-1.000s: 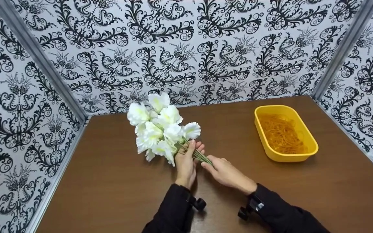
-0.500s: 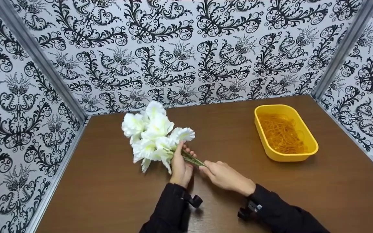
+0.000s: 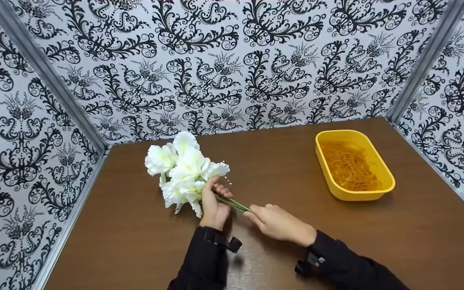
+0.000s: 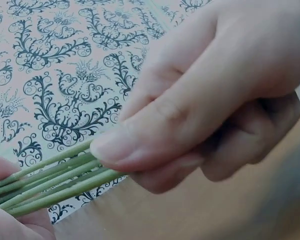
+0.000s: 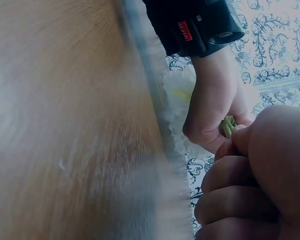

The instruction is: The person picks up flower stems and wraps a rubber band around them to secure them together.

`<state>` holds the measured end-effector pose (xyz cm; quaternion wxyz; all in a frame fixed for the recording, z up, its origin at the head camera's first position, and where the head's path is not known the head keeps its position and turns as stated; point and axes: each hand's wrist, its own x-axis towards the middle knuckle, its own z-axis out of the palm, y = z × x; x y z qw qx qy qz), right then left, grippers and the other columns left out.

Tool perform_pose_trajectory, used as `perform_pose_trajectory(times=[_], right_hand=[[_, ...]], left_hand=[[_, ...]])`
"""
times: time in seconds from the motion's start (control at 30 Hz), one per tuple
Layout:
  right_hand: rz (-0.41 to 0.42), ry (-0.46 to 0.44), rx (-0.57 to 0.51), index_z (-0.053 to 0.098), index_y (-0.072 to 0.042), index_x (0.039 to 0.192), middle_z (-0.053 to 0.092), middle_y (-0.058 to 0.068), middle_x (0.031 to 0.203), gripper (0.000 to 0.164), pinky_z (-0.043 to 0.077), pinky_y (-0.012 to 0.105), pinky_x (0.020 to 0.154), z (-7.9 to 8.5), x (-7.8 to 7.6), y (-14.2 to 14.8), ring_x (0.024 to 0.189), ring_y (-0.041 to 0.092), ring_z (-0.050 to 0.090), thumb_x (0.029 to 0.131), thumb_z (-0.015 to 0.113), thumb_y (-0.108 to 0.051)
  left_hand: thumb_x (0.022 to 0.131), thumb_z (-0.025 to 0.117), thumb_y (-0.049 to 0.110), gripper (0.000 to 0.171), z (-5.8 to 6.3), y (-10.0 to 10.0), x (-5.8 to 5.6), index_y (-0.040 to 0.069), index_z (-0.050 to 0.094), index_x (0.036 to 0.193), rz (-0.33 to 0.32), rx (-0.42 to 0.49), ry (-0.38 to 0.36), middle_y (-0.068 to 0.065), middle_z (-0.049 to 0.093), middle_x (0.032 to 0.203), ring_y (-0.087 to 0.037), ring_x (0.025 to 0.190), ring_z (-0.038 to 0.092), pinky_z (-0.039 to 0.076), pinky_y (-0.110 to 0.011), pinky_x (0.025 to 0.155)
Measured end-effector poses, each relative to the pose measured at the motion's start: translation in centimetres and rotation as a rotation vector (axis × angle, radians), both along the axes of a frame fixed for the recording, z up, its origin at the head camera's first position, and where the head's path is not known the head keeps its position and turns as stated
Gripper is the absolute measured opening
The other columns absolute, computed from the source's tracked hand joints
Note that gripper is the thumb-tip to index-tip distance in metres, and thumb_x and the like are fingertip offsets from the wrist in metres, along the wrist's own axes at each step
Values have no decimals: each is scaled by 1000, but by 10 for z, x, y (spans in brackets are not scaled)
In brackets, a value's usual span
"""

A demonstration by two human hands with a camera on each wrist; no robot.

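Observation:
A bunch of white frilled flowers with thin green stems is held over the left half of the table. Just below the blossoms, my left hand grips the stems, thumb on top and fingers curled beneath. My right hand pinches their lower ends between thumb and curled fingers. In the left wrist view the right hand covers the stem tips, while a bit of the left hand shows at the lower left. In the right wrist view the blossoms are mostly hidden behind the left hand.
At the right of the brown table stands a yellow plastic tub with a heap of orange-yellow rubber bands in it. Patterned black-and-white panels close off the back and both sides.
The bunch and my left hand have moved left and slightly toward me. My right hand has shifted a little down, still pinching the stem ends, and more stem shows between the hands.

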<state>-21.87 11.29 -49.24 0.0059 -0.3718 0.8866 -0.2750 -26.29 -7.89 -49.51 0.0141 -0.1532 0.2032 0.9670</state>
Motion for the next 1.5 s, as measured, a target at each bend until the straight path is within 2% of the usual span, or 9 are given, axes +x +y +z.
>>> perform_pose_trajectory(times=[0.17, 0.33, 0.53, 0.73, 1.03, 1.2, 1.4, 1.5], right_hand=[[16, -29, -5, 51, -17, 84, 35, -12, 64, 33, 34, 23, 45, 1, 1, 0, 53, 5, 40, 110, 42, -36], [14, -85, -18, 50, -19, 81, 36, -14, 63, 37, 32, 21, 44, 1, 3, 0, 51, 3, 38, 110, 40, -40], [17, -118, -17, 52, -18, 81, 37, -14, 63, 40, 33, 21, 46, 1, 5, 0, 52, 2, 38, 109, 37, -43], [33, -136, -19, 56, -13, 84, 39, -14, 64, 43, 36, 22, 48, 2, 5, 0, 53, 2, 40, 110, 37, -42], [43, -130, -14, 53, -16, 83, 38, -15, 65, 38, 36, 22, 48, 5, 9, 0, 54, 2, 39, 110, 39, -38], [63, -165, -11, 48, -19, 89, 36, -13, 68, 30, 35, 20, 48, 3, 14, 5, 55, 2, 40, 110, 38, -38], [83, -209, -36, 47, -20, 94, 39, -15, 71, 27, 31, 18, 48, 8, 17, 13, 55, 1, 38, 110, 38, -40], [94, -213, -40, 49, -20, 98, 40, -14, 71, 26, 33, 18, 49, 15, 14, 19, 55, 0, 39, 110, 38, -40]], left_hand=[[100, 48, 14, 32, 3, -5, 0, 15, 42, 69, 12, 47, 17, 9, 38, 56, -2, 46, 36, 34, -13, 40], [100, 44, 10, 38, 4, -8, 0, 17, 38, 63, -16, 108, 58, 10, 33, 49, -3, 38, 31, 27, -14, 36], [100, 39, 10, 45, 6, -8, 3, 17, 33, 56, -3, 159, 73, 8, 29, 43, -4, 34, 23, 19, -17, 34], [100, 37, 12, 46, 10, -8, 4, 17, 31, 55, 1, 160, 67, 8, 29, 43, -4, 34, 23, 18, -17, 34], [99, 38, 12, 45, 10, -6, 5, 18, 30, 55, 6, 124, 65, 10, 28, 43, -3, 35, 22, 16, -16, 34], [99, 37, 12, 45, 9, -5, 6, 19, 28, 55, 27, 93, 84, 10, 26, 43, -2, 35, 20, 16, -16, 33], [100, 34, 13, 45, 13, -3, 7, 19, 27, 55, 23, 131, 114, 9, 25, 43, -3, 40, 13, 11, -15, 37], [100, 34, 13, 45, 15, -2, 8, 18, 29, 55, 49, 164, 126, 9, 26, 43, -4, 40, 13, 11, -16, 37]])
